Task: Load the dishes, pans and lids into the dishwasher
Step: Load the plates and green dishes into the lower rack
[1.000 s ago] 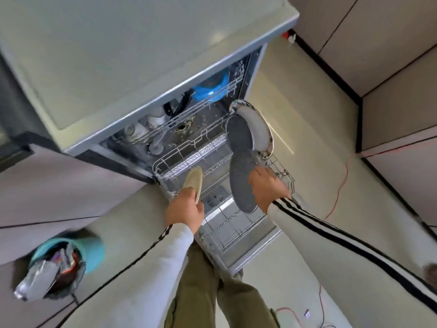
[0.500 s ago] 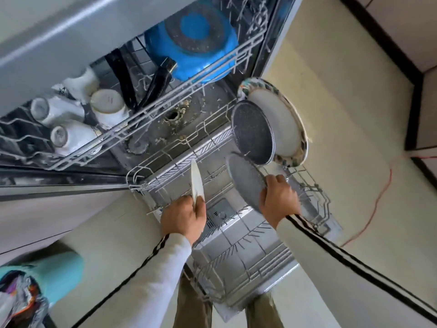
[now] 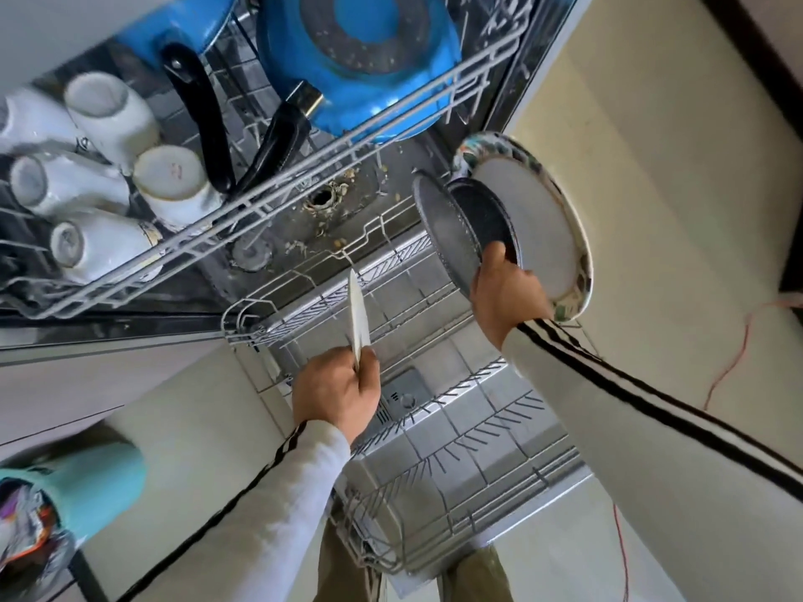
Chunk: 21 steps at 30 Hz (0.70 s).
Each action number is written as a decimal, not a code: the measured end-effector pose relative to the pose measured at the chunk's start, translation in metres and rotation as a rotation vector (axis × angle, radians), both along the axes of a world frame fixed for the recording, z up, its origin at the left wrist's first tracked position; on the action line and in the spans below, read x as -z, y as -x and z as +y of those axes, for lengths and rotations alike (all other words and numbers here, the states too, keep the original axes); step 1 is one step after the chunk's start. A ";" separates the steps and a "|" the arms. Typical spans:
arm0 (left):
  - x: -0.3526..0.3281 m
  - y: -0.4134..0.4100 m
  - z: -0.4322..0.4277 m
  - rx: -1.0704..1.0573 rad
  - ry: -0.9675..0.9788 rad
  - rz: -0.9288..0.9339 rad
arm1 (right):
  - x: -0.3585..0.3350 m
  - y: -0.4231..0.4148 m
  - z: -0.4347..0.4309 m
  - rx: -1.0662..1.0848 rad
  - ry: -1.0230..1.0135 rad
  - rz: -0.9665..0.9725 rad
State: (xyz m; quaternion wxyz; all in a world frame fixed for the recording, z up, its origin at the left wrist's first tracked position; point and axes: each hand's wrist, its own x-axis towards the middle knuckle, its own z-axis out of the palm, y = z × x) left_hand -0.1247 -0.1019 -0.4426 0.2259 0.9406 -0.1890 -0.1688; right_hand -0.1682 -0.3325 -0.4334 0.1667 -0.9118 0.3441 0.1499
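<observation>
My right hand (image 3: 506, 293) grips the lower rim of a grey speckled plate (image 3: 445, 234), held on edge at the back right of the pulled-out lower rack (image 3: 439, 467). Right behind it stand a dark plate (image 3: 484, 219) and a large white plate with a patterned rim (image 3: 543, 228). My left hand (image 3: 336, 391) pinches a thin cream plate (image 3: 358, 315), seen edge-on, upright over the rack's left rear part.
The upper rack (image 3: 278, 184) above holds a blue pan (image 3: 360, 63) with black handles and several white cups (image 3: 108, 110). A teal bin (image 3: 93, 484) full of wrappers stands at the lower left. A red cable (image 3: 734, 354) trails on the floor to the right.
My right hand has carried the grey plate up and back, up against the standing plates. The view has come closer to the dishwasher. My left hand still holds the cream plate upright.
</observation>
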 end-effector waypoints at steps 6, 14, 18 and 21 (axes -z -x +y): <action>-0.003 -0.007 0.002 0.008 0.040 -0.043 | 0.002 0.002 0.002 0.035 0.005 -0.009; -0.001 -0.011 0.002 0.020 0.044 -0.065 | 0.012 0.033 0.020 0.046 -0.036 0.061; -0.002 -0.010 0.003 0.037 0.070 -0.084 | 0.028 0.036 0.031 0.083 -0.042 0.117; -0.002 -0.009 0.005 0.049 0.076 -0.084 | 0.033 0.021 0.021 0.143 -0.012 0.159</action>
